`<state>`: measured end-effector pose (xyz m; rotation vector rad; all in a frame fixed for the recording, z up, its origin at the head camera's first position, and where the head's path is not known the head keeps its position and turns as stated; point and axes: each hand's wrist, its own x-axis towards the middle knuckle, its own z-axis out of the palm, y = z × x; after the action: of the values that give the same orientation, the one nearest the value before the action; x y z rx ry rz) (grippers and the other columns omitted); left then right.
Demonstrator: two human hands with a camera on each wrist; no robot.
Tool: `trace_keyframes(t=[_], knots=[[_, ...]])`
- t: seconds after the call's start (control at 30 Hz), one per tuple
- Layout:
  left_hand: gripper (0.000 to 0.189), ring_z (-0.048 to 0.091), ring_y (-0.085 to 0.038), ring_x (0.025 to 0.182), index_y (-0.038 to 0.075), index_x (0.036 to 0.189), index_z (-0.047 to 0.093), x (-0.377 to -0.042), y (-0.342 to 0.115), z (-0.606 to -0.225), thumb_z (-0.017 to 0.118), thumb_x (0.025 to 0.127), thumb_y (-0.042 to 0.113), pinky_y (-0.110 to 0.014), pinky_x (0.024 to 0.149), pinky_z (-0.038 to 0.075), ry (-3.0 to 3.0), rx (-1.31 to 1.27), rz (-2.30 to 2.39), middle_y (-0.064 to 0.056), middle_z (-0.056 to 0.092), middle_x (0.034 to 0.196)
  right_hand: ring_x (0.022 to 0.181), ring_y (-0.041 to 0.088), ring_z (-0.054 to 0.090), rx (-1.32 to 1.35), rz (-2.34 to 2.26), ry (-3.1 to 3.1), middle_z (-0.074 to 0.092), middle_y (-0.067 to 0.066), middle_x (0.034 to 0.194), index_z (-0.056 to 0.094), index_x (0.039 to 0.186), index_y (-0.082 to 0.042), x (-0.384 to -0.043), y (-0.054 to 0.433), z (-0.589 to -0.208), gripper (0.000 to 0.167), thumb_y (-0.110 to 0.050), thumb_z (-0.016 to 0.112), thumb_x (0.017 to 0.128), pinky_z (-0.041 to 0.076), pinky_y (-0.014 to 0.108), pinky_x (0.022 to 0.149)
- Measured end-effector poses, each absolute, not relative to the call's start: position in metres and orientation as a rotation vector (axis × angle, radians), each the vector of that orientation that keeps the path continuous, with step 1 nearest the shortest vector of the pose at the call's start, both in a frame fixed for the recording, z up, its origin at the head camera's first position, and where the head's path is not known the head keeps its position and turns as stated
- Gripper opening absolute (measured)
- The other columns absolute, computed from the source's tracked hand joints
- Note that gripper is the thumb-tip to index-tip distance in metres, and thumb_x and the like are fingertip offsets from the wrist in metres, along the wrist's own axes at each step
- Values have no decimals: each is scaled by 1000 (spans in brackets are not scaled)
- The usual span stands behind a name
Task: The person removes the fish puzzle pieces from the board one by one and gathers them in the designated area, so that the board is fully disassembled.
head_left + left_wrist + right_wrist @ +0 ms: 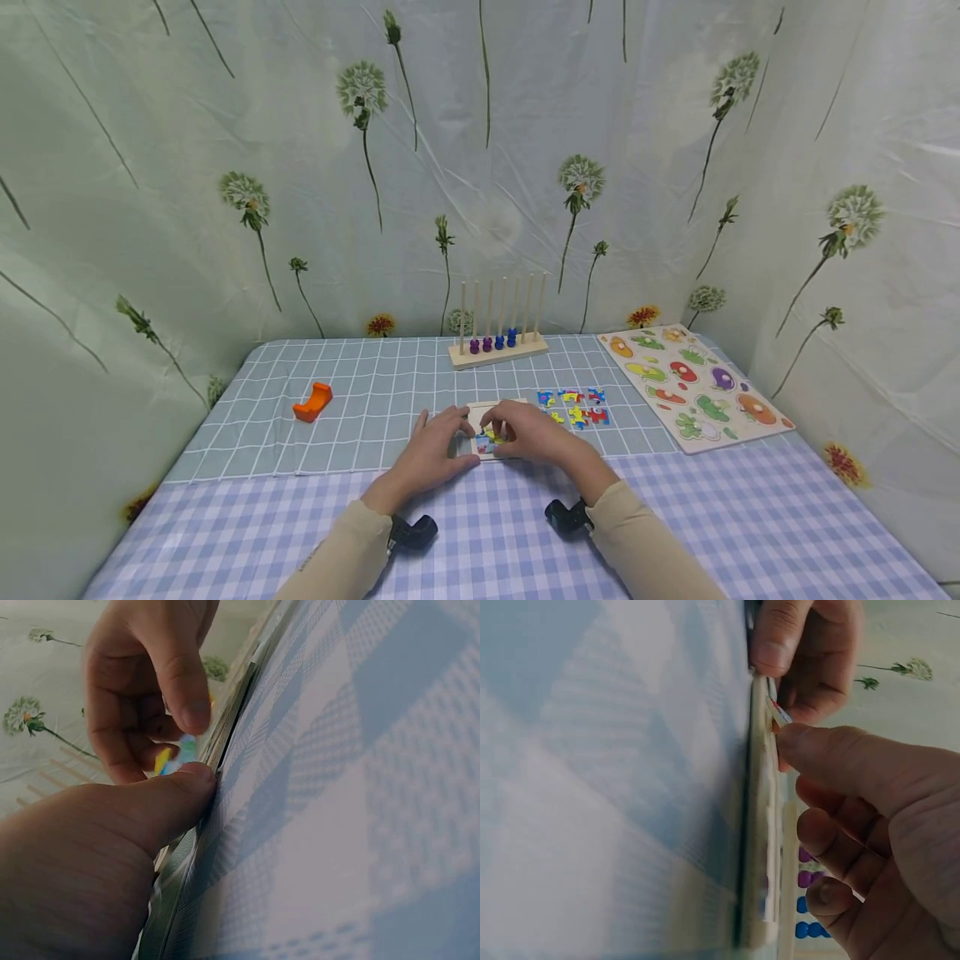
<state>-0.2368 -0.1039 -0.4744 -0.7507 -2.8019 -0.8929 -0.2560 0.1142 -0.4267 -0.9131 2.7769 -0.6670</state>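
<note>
A small wooden puzzle tray (475, 412) lies flat before me, with colourful jigsaw pieces in its lower part. My left hand (429, 454) steadies the tray's left side, its thumb at the near corner and its fingers bent along the edge. Over the tray, my right hand (528, 432) pinches a jigsaw piece (778, 711) between thumb and fingers. That piece stands tilted above the tray's near edge in the right wrist view; in the left wrist view, blue and yellow on the puzzle piece (184, 752) show between both hands. My fingers hide much of the tray in the head view.
Several loose jigsaw pieces (576, 415) lie right of the tray. A wooden peg stand (498, 357) with purple and blue beads stands behind it. A vegetable knob-puzzle board (693, 387) lies at the right, and an orange curved block (312, 402) at the left.
</note>
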Motion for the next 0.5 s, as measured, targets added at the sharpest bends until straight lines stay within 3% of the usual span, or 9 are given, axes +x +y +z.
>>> trace_keyframes(t=[0.23,0.5], knots=[[29,42,-34,145,19,103,64,-236,-103,-474,78,85,37,-72,118,15,-2816,-742,-868,-11,53,149,76,9,54,-903,-698,2783,64,-3,98,65,119,-15,-257,129,-413,35,-17,78,87,48,24,67],[29,41,-34,145,19,103,65,-237,-102,-473,78,85,38,-70,119,14,-2842,-712,-862,-11,52,150,79,14,57,-775,-777,2701,62,-3,91,67,116,-13,-264,158,-401,32,-15,79,86,50,27,71]])
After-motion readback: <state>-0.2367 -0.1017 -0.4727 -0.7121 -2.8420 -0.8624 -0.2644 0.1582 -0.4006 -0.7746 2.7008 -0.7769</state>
